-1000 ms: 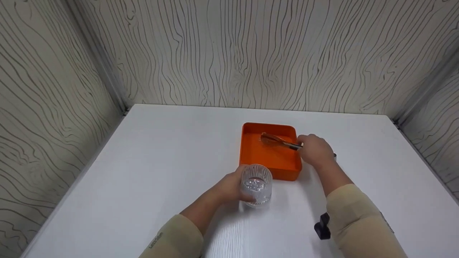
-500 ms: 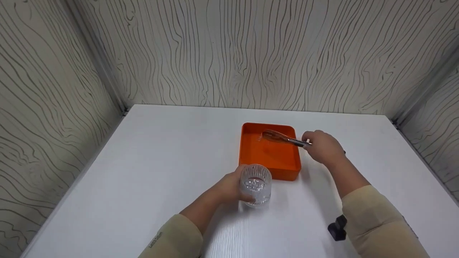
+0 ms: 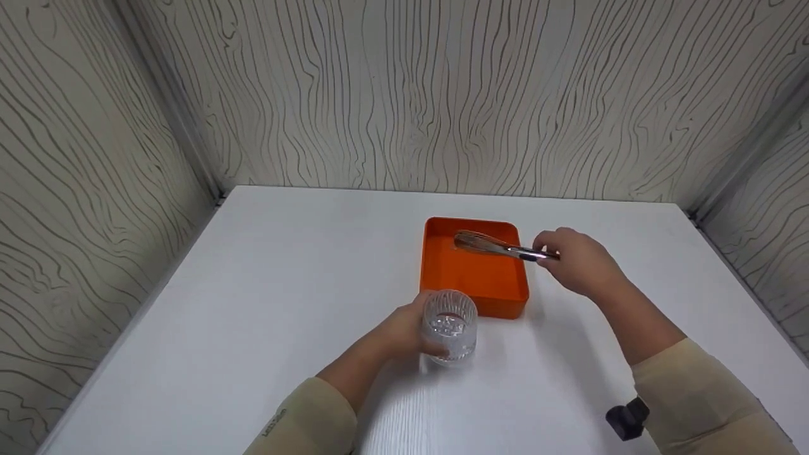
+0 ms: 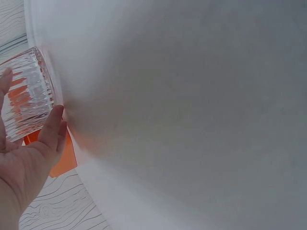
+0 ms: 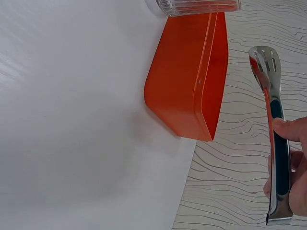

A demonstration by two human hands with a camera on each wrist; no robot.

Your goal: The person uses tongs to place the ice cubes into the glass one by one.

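Note:
A clear ribbed glass (image 3: 464, 341) stands near the middle of the white table, and my left hand (image 3: 404, 328) holds it around its left side. Its bottom looks clear and lumpy; I cannot tell whether that is contents or the glass base. Just behind it sits an orange square box (image 3: 502, 308). My right hand (image 3: 581, 262), right of the box, grips metal tongs (image 5: 280, 158) with dark handle inlays. Their slotted heads (image 5: 265, 62) are held raised over the box. In the right wrist view the tong heads lie close together, with nothing visible between them.
The white table (image 3: 303, 253) ends at a back wall (image 3: 379, 95) with a wood-grain pattern. Similar panels rise on the left and right. A black wrist camera (image 3: 626, 418) hangs beside the right sleeve.
My right hand has moved right, away from the box rim, lifting the tongs from inside the box to above it. My left hand and the glass have stayed put.

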